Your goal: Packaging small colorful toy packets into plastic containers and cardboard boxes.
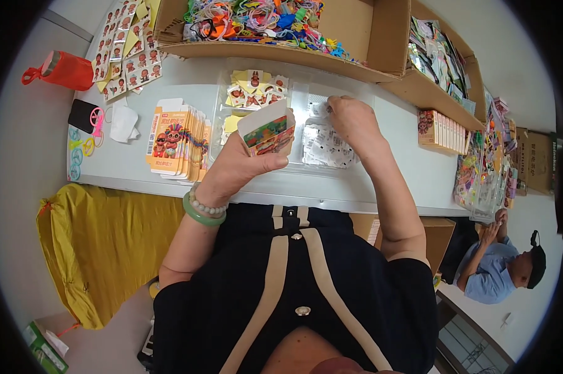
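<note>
My left hand (227,167) grips a small open carton (270,138), its white flap raised and its printed side showing green and red. My right hand (356,124) reaches over the right part of a clear plastic tray (299,118). Its fingers are bent down and drawn together by the small white printed slips (327,147); what lies between the fingertips is hidden. Sticker pieces with red cartoon figures (255,89) fill the tray's left part, partly covered by the carton. Left of my left hand stands a row of flat orange cartons (172,140).
A cardboard box of colourful bands (275,43) runs along the back, with a box of packets (440,62) beside it. Finished-looking cartons (442,132) line up at right. Sticker sheets (129,50), a red bottle (66,70) and scissors (96,118) lie left. A person (496,268) sits far right.
</note>
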`<state>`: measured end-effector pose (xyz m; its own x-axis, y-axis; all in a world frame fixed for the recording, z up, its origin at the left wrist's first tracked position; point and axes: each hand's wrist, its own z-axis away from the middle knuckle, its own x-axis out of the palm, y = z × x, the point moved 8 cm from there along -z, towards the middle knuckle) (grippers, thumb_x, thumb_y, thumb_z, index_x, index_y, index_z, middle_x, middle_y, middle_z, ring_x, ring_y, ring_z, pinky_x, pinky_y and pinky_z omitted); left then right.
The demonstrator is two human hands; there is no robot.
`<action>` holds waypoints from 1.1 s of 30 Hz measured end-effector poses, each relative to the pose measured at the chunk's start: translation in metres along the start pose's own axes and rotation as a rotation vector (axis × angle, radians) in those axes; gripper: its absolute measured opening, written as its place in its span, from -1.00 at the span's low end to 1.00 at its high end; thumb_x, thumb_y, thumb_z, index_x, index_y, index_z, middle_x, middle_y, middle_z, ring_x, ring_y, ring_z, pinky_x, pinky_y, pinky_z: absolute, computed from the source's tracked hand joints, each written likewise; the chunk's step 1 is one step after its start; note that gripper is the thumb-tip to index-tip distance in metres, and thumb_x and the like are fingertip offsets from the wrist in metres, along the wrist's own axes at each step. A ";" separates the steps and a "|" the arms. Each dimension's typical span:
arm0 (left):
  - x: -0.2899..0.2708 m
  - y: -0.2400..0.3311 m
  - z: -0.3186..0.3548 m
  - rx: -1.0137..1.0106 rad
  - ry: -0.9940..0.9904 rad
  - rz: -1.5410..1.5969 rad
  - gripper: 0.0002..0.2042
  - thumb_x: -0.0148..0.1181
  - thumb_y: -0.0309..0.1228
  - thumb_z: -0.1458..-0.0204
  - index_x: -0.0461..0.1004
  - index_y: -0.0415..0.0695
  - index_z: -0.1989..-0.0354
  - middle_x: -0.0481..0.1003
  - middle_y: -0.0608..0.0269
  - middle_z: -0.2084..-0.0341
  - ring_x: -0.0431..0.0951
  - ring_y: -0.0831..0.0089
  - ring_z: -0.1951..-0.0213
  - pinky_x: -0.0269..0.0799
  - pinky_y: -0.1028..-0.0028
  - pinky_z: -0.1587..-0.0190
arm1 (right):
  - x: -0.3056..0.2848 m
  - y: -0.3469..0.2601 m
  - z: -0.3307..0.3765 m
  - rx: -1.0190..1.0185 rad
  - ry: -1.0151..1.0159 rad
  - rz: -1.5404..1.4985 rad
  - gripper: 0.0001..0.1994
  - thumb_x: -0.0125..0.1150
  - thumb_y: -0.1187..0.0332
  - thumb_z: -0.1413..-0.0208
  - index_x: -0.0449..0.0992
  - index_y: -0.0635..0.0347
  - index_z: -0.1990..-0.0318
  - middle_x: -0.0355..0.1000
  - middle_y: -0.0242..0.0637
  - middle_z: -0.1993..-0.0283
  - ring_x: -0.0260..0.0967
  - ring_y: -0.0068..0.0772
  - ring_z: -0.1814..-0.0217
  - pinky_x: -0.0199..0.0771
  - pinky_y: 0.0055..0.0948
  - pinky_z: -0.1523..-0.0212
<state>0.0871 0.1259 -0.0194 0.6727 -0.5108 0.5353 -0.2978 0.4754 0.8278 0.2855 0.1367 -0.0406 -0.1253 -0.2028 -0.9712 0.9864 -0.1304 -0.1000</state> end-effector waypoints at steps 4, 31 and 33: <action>-0.011 -0.010 -0.001 -0.091 0.007 -0.016 -0.28 0.40 -0.47 0.26 0.20 -0.26 -0.15 0.43 0.13 0.08 0.48 0.32 0.05 0.38 0.37 -0.05 | -0.002 0.004 -0.011 0.061 -0.082 -0.105 -0.73 0.08 0.47 0.12 0.47 0.11 0.18 0.41 -0.11 0.09 0.38 -0.09 0.05 0.38 -0.23 0.05; 0.029 -0.016 -0.013 -0.151 -0.201 -0.077 -0.50 0.30 -0.53 0.13 0.31 -0.25 -0.05 0.41 0.33 0.17 0.39 0.57 0.11 0.31 0.53 0.02 | -0.115 -0.091 0.062 -0.603 0.366 -0.573 -0.69 0.28 0.52 0.19 0.45 0.25 0.20 0.43 -0.33 0.32 0.36 -0.43 0.31 0.35 -0.47 0.22; 0.027 -0.018 -0.011 -0.184 -0.230 -0.093 -0.51 0.29 -0.53 0.11 0.30 -0.23 -0.05 0.40 0.27 0.09 0.40 0.51 0.04 0.29 0.49 -0.06 | -0.113 -0.091 0.063 -0.591 0.305 -0.627 -0.69 0.29 0.49 0.20 0.46 0.26 0.20 0.45 -0.29 0.34 0.37 -0.36 0.31 0.35 -0.41 0.24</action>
<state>0.1179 0.1114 -0.0223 0.5144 -0.6966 0.5001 -0.1004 0.5303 0.8419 0.2033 0.1105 0.0924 -0.7058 0.0140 -0.7083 0.6515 0.4054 -0.6413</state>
